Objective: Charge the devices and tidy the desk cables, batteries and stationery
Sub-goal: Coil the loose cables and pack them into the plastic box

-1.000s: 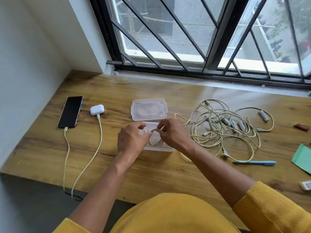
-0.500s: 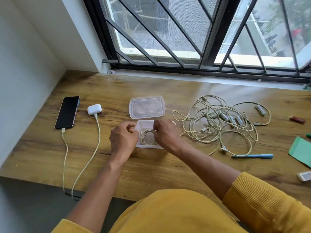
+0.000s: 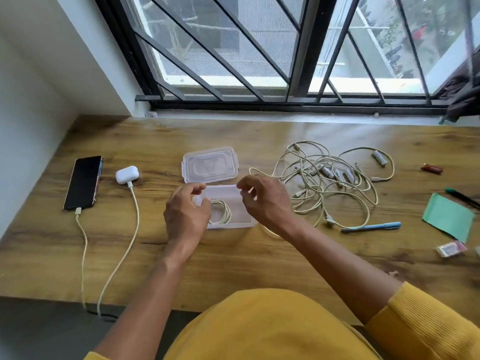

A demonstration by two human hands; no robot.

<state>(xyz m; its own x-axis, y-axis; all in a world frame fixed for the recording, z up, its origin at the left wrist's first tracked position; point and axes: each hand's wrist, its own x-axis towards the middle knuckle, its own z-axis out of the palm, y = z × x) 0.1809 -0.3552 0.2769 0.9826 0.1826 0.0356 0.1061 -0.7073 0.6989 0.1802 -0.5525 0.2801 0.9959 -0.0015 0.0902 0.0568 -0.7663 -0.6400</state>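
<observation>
Your left hand [image 3: 185,216] and right hand [image 3: 263,201] hover over the clear plastic box [image 3: 233,203] in the middle of the wooden surface [image 3: 233,268], each grip loosely apart with curled fingers and clamped on nothing, while a coiled cable [image 3: 220,213] lies inside the box. The box's lid [image 3: 210,164] lies just behind it, and the tangle of loose cables [image 3: 335,183] with batteries [image 3: 379,158] among it sits to your right, a blue pen [image 3: 371,226] at its near edge. On your left the phone [image 3: 83,181] and the white earbud case [image 3: 126,174] each have a cable plugged in.
</observation>
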